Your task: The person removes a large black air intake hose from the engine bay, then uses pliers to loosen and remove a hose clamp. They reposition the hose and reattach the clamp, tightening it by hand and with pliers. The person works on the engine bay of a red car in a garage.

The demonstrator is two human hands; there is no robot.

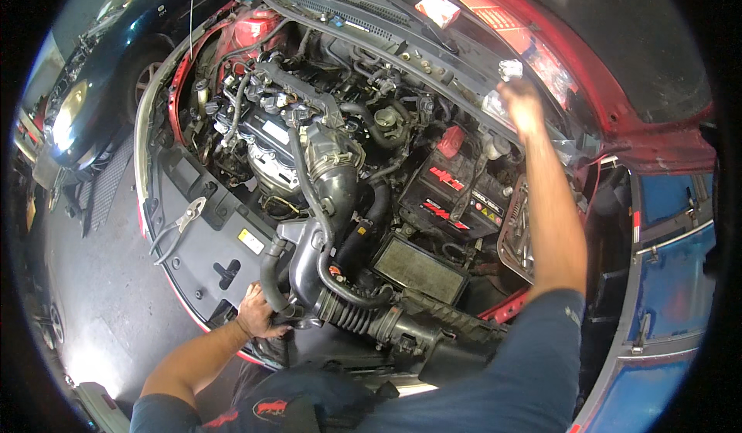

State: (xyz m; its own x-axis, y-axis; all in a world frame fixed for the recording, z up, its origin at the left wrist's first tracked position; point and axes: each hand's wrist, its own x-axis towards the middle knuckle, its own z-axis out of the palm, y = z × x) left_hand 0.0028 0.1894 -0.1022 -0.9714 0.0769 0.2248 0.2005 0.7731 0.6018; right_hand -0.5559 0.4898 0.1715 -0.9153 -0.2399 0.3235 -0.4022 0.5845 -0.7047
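My left hand rests at the front edge of the engine bay, thumb stretched out, beside the lower end of a black rubber hose. It appears to hold nothing. My right arm reaches across the battery side to the base of the windshield. There my right hand is blurred, its fingers hard to make out. Just beyond it is a crumpled silvery thing, and clear plastic lies beside it; whether the hand grips either cannot be told. Pliers lie on the black front cover.
A black battery sits beside a rectangular air filter. A metal tray of tools lies at the right fender. The raised red hood overhangs the far right. A dark car stands left; blue doors stand right.
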